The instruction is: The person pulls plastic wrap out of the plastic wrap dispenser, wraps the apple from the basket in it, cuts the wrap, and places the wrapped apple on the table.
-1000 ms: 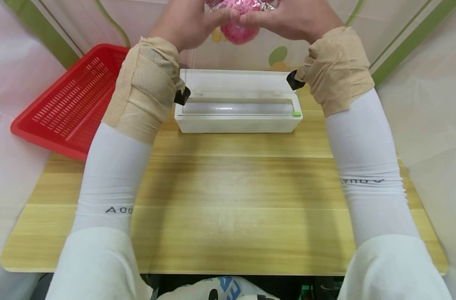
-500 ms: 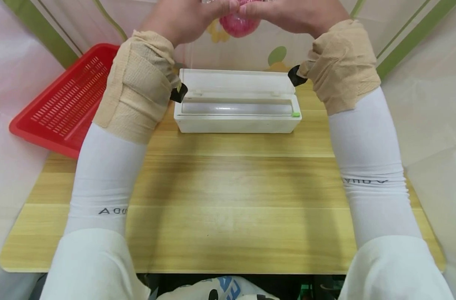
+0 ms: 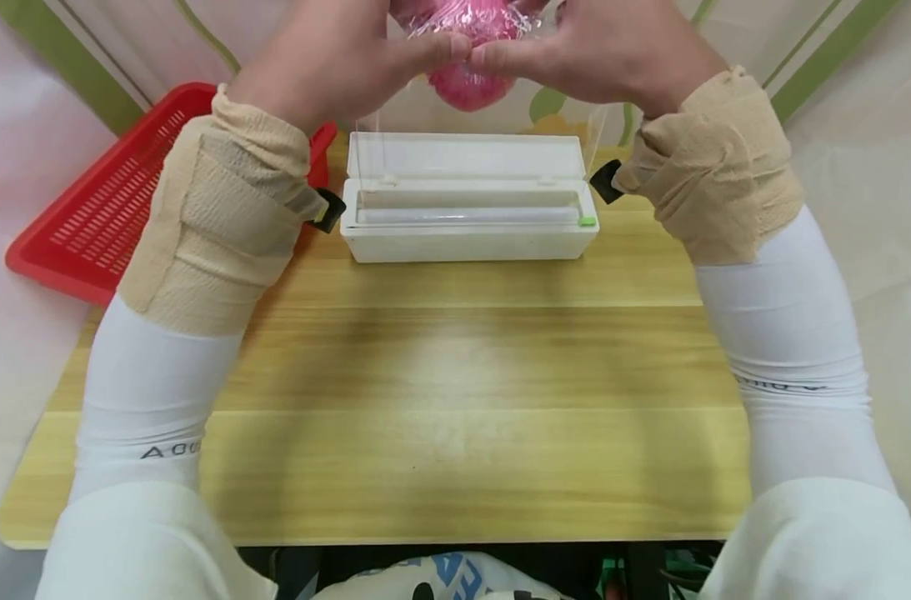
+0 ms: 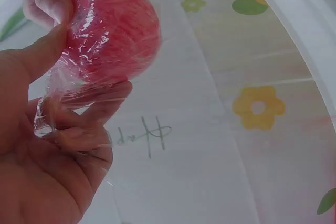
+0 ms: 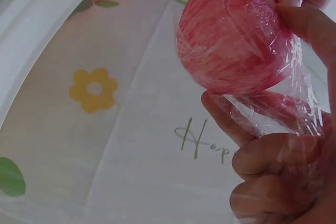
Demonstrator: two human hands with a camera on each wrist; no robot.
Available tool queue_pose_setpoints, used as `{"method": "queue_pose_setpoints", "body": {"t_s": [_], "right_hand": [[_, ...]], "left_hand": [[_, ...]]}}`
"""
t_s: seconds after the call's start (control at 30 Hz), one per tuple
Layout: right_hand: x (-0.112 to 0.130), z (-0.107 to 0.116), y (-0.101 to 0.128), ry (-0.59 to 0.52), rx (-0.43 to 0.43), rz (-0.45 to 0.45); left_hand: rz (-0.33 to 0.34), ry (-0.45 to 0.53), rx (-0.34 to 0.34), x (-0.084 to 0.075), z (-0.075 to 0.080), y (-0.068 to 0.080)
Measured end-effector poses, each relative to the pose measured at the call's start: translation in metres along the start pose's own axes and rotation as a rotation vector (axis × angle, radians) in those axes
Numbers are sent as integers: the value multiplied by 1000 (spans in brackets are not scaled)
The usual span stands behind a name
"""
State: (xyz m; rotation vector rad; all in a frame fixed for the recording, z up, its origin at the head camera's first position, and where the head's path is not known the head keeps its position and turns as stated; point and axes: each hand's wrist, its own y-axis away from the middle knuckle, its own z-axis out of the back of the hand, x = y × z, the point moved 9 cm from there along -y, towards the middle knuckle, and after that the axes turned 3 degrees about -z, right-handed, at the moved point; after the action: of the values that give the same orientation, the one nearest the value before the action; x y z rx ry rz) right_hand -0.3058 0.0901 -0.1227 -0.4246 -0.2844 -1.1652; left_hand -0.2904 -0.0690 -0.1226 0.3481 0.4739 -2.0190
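A round red-pink apple (image 3: pixel 470 83) is held up at the top of the head view, with shiny clear cling film (image 5: pixel 302 90) gathered around it. My left hand (image 3: pixel 335 67) grips it from the left, thumb on the near side and film among its fingers. From the right, my right hand (image 3: pixel 613 62) holds it too, with curled fingers pinching bunched film in the right wrist view. Both thumb tips meet at the apple. Below stands a white cling film dispenser (image 3: pixel 466 246), its lid raised and a film roll (image 3: pixel 466 216) inside.
A red perforated basket (image 3: pixel 72 242) stands at the left, partly behind the left forearm. The dispenser sits near the back of the wooden table (image 3: pixel 455 400). A green tab (image 3: pixel 587 222) is at the dispenser's right end. Behind hangs a sheet with printed flowers (image 4: pixel 258 107).
Both hands and the apple rose slightly, then came lower and nearer to the head camera. The forearms now stand wider apart. The hold on the apple stays.
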Motion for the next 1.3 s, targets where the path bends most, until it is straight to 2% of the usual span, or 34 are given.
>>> {"method": "queue_pose_setpoints", "body": {"t_s": [0.13,0.23,0.33,0.4,0.47,0.53,0.67,0.77,0.93,1.3], "right_hand": [[5,-3,15,34,19,-14],[10,-8,28,66,33,7],[16,-13,39,71,50,42],[20,-17,46,55,69,61],[23,-22,53,51,87,73],[24,-27,61,47,106,81],[25,-37,76,54,116,92],[25,-45,85,35,126,104],[22,-61,97,13,140,129],[2,-114,120,-52,234,70]], "left_hand": [[-9,-39,-2,-2,-2,11],[-49,-31,-6,16,-11,7],[-134,41,-5,40,-26,-2],[-165,57,-1,45,-33,2],[-152,52,26,39,-37,14],[-119,19,53,22,-36,34],[-106,12,82,-10,-33,65],[-94,18,93,-22,-34,81],[-78,24,115,-19,-50,96],[-52,82,161,0,-100,117]]}}
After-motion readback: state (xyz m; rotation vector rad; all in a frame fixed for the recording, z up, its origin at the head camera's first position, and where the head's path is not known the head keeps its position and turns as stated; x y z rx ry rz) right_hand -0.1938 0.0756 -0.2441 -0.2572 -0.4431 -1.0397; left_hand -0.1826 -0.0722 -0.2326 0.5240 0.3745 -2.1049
